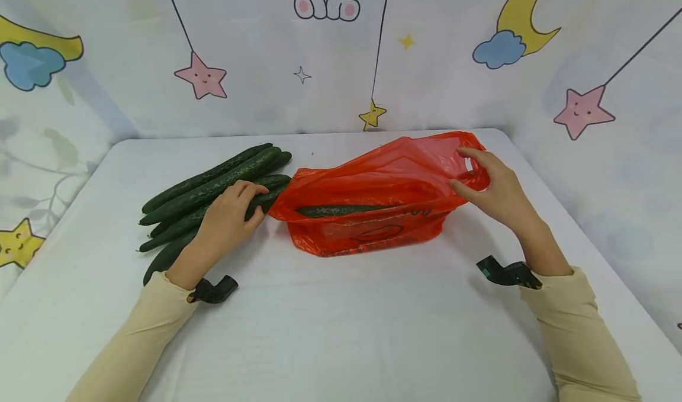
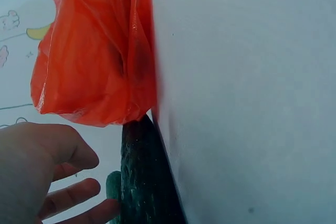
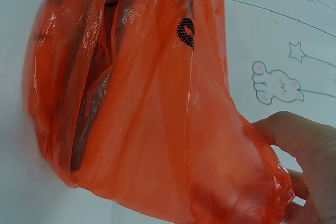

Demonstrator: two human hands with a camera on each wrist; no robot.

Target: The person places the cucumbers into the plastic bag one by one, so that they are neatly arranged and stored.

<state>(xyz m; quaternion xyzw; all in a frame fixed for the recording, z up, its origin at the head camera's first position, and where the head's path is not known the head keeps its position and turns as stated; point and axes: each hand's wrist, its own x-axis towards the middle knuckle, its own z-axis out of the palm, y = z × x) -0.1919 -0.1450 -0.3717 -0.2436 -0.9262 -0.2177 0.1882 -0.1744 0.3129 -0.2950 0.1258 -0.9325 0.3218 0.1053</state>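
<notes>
Several long dark green cucumbers (image 1: 213,184) lie in a pile on the left of the table. My left hand (image 1: 228,215) is over the near side of this pile, fingers loosely bent and apart beside a cucumber (image 2: 144,177). A red plastic bag (image 1: 367,236) lies on its side in the middle, its mouth partly spread. One cucumber (image 1: 341,211) shows inside it. My right hand (image 1: 498,189) holds the bag's right end between thumb and fingers. In the right wrist view, the red film (image 3: 231,182) hides part of the fingers.
The table (image 1: 351,331) has a white cover. A patterned backdrop (image 1: 256,47) with stars and moons rises behind it and at both sides. Each wrist wears a black strap-like device, the left one (image 1: 215,289) close to the table.
</notes>
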